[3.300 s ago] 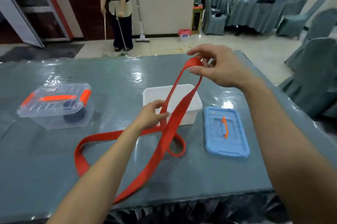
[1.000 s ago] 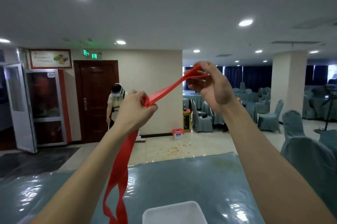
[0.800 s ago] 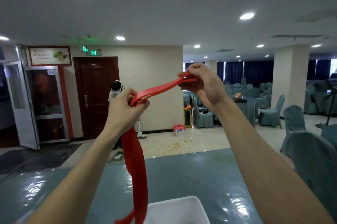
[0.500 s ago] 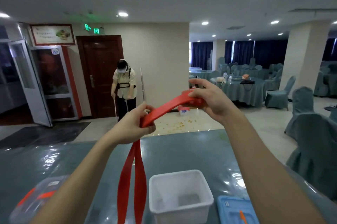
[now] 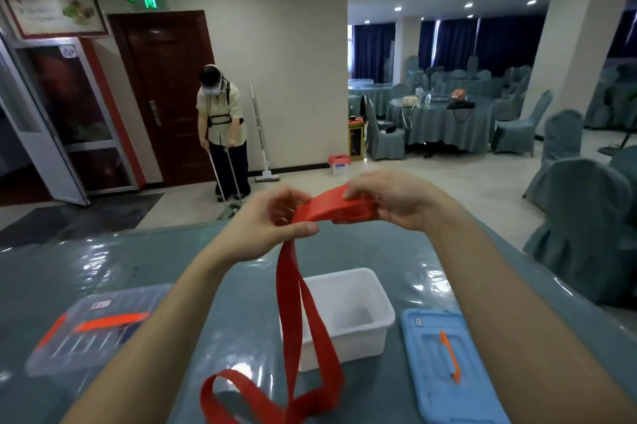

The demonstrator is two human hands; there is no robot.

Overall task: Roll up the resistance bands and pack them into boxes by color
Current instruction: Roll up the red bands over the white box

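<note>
Big table [image 5: 86,271] with a teal cover under shiny clear film fills the lower half of the view. Covered chair [image 5: 586,223] just past its right edge, more chairs and a round table further back. A person [image 5: 222,113] stands beyond the table's far edge by a dark door, bent forward, holding two long poles

On the table, left: clear box [image 5: 93,334], lid on, orange handle and side latches – contents too blurred to tell. Centre: white box [image 5: 358,341], open top, no lid on it. Just right of it, apart from it, blue lid [image 5: 431,372] lies flat with a small orange handle on top

Red band [image 5: 291,303] is mostly off the table. A short flat stretch runs between the two hands, above the table's far half. From the left hand two strands hang down in front of the white box's left side, and the bottom end curls into a loop resting on the table near the lower edge of the view

Left hand [image 5: 265,227] – fingers curled, thumb [image 5: 303,227] pressed on top, pinching the band where it turns downward. Right hand [image 5: 396,199] grasps the folded end of the band, fingers wrapped over its top, thumb side hidden under it. Both forearms reach in from the bottom, hands close together at the same height
</note>
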